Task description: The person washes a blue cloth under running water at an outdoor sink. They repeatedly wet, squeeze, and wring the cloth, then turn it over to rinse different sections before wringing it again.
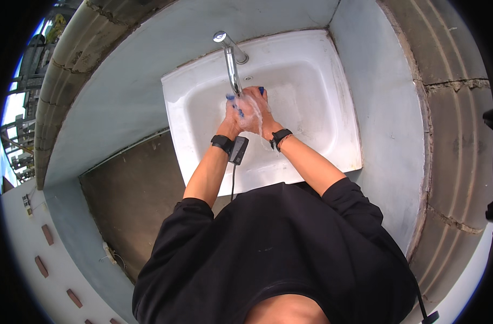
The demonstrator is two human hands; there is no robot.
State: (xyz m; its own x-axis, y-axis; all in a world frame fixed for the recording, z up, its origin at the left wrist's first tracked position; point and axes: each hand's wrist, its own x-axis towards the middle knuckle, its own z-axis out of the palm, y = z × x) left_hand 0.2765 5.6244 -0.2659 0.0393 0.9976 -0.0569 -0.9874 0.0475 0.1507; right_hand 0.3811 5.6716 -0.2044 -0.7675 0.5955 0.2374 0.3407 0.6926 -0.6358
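Water runs from the chrome faucet point(232, 69) onto both my hands, which are pressed together over the white sink basin point(303, 101). My left hand point(232, 117) lies against my right hand point(257, 106), and the fingers overlap under the stream. Small blue patches point(239, 112) show on the fingers; whether these are coverings or something else, I cannot tell. The splashing water blurs how far the fingers are curled. A black wristband point(223, 142) with a small dark box point(238, 150) and a cable is on my left wrist. Another black band point(281, 137) circles my right wrist.
Pale grey-blue walls point(380, 101) enclose the sink at the back and right. Cracked stone-like coping point(448, 121) tops the wall. Left of the sink is a brown floor point(137, 194). An overflow hole point(248, 78) sits below the faucet.
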